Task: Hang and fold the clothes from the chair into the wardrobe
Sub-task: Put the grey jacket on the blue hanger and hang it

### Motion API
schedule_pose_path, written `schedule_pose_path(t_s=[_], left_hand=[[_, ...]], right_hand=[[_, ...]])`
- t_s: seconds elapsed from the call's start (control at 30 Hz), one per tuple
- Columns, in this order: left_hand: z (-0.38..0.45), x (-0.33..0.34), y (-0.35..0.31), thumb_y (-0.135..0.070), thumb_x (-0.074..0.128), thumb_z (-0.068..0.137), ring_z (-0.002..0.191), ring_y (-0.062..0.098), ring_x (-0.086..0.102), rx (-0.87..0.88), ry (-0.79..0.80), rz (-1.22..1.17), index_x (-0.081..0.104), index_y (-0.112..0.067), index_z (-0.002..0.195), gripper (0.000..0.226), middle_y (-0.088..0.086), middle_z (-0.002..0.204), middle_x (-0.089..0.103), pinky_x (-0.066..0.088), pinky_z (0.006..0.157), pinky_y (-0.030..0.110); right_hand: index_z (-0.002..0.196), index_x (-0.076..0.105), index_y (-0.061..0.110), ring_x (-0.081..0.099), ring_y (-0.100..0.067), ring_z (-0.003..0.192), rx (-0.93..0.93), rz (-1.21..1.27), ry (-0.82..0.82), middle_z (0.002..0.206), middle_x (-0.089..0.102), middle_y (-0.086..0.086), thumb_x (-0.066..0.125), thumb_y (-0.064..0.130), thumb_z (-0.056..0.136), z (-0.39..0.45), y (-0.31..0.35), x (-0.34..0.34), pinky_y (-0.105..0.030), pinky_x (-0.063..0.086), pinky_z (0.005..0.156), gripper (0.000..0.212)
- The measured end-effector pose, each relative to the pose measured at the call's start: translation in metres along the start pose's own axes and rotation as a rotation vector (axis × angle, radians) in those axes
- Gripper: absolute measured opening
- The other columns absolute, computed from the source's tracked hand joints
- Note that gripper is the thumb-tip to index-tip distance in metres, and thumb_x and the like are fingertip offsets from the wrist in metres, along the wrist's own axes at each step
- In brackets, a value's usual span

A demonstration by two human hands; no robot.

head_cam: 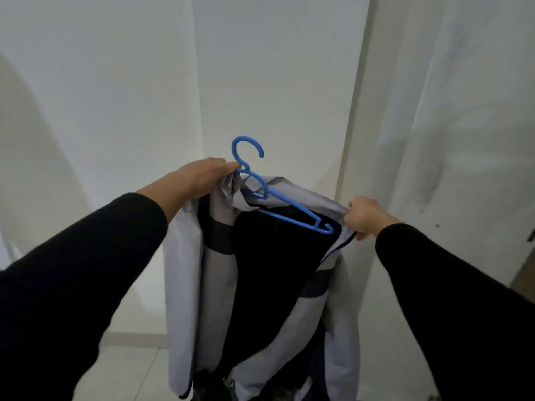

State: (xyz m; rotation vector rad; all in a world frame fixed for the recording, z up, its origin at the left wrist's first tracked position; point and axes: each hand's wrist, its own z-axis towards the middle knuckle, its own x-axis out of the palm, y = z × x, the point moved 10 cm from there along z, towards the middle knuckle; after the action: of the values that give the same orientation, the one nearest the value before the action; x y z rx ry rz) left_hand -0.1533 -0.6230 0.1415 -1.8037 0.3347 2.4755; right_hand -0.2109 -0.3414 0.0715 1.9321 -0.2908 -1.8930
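A light grey jacket [185, 273] with a dark lining and dark bands hangs open in front of me, held up in the air. A blue plastic hanger [285, 202] sits partly inside it, its hook pointing up above the collar. My left hand [199, 176] grips the jacket's collar together with the hanger's neck. My right hand [363, 217] pinches the jacket's right shoulder edge next to the hanger's right tip. The hanger's left arm is hidden under the fabric.
White walls fill the background, with a white corner column [356, 125] behind the jacket and stained plaster [428, 180] to the right. A pale tiled floor [130, 369] shows at bottom left. The chair and the wardrobe are out of view.
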Motion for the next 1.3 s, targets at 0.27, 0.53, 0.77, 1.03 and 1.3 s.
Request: schedule_pose_path(t_s=[0.27, 0.53, 0.77, 1.03, 1.3], left_hand=[[0.001, -0.021, -0.024, -0.022, 0.041, 0.098, 0.094, 0.035, 0.055, -0.045, -0.089, 0.084, 0.044, -0.014, 0.127, 0.03, 0.017, 0.106, 0.05, 0.04, 0.075, 0.035], [-0.008, -0.039, -0.069, -0.012, 0.042, 0.094, 0.091, 0.037, 0.056, -0.085, -0.232, -0.12, 0.036, -0.007, 0.119, 0.026, 0.022, 0.105, 0.058, 0.041, 0.072, 0.039], [-0.028, -0.093, -0.057, -0.001, 0.042, 0.085, 0.081, 0.031, 0.053, -0.125, -0.531, -0.521, 0.043, -0.01, 0.114, 0.03, 0.017, 0.096, 0.06, 0.047, 0.073, 0.04], [-0.057, -0.128, -0.02, 0.008, 0.03, 0.081, 0.08, 0.022, 0.047, -0.204, -0.749, -0.773, 0.046, -0.011, 0.115, 0.042, 0.007, 0.091, 0.052, 0.037, 0.062, 0.023], [-0.051, -0.132, -0.026, 0.007, 0.03, 0.084, 0.083, 0.022, 0.048, -0.138, -0.752, -0.802, 0.047, -0.012, 0.117, 0.041, 0.008, 0.094, 0.053, 0.039, 0.073, 0.028]], right_hand=[[0.072, 0.047, -0.001, 0.043, -0.023, 0.051, 0.113, 0.602, -0.084, 0.063, 0.046, -0.013, 0.037, -0.004, 0.092, -0.038, 0.006, -0.027, -0.031, 0.043, 0.05, 0.023], [0.065, 0.046, 0.006, 0.045, -0.019, 0.053, -0.225, 1.138, -0.03, 0.055, 0.046, -0.008, 0.038, -0.01, 0.087, -0.1, 0.119, -0.054, -0.028, 0.043, 0.052, 0.029], [0.084, 0.043, 0.021, 0.052, -0.017, 0.064, -0.275, 0.549, -0.014, 0.076, 0.052, -0.005, 0.047, 0.014, 0.096, -0.111, 0.143, -0.009, -0.032, 0.047, 0.059, 0.015], [0.126, 0.047, 0.019, 0.04, -0.029, 0.119, -0.151, -0.033, -1.081, 0.129, 0.043, -0.012, 0.06, 0.037, 0.087, -0.165, 0.104, -0.143, -0.046, 0.038, 0.094, 0.045], [0.134, 0.038, 0.012, 0.051, -0.031, 0.113, -0.204, 0.42, -1.011, 0.127, 0.048, -0.018, 0.067, 0.018, 0.084, -0.157, 0.051, -0.148, -0.031, 0.041, 0.09, 0.058]])
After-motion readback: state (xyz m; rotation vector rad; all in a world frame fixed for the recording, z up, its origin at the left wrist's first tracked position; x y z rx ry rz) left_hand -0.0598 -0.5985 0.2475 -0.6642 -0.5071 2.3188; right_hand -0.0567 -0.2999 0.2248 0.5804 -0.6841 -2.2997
